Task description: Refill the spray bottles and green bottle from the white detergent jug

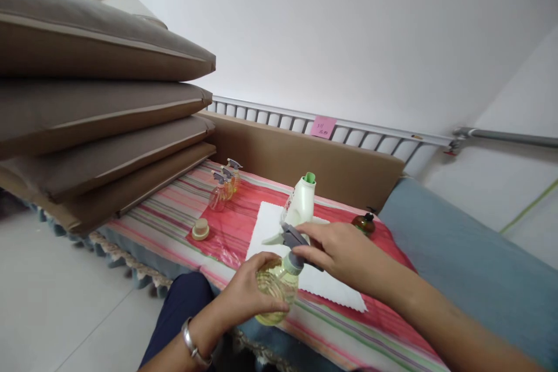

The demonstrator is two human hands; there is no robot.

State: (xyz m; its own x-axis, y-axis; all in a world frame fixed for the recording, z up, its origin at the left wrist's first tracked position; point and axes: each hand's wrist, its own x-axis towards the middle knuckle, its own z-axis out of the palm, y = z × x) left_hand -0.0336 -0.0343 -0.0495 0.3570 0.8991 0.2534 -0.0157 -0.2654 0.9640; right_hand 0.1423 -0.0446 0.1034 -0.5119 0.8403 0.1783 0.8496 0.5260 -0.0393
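Observation:
My left hand is wrapped around the round body of a clear spray bottle that holds pale yellow liquid. My right hand has its fingers closed on the bottle's grey trigger sprayer head, which sits at the neck. The bottle leans slightly, in front of a white scalloped-edge sheet. Just behind it stands a white jug with a green spout and no cap on top. A round cream cap lies further left on red plastic film.
Three small spray bottles stand at the back left. A brown pump bottle is at the right. Stacked cushions rise on the left, and a brown panel and a radiator with a pink note run along the wall.

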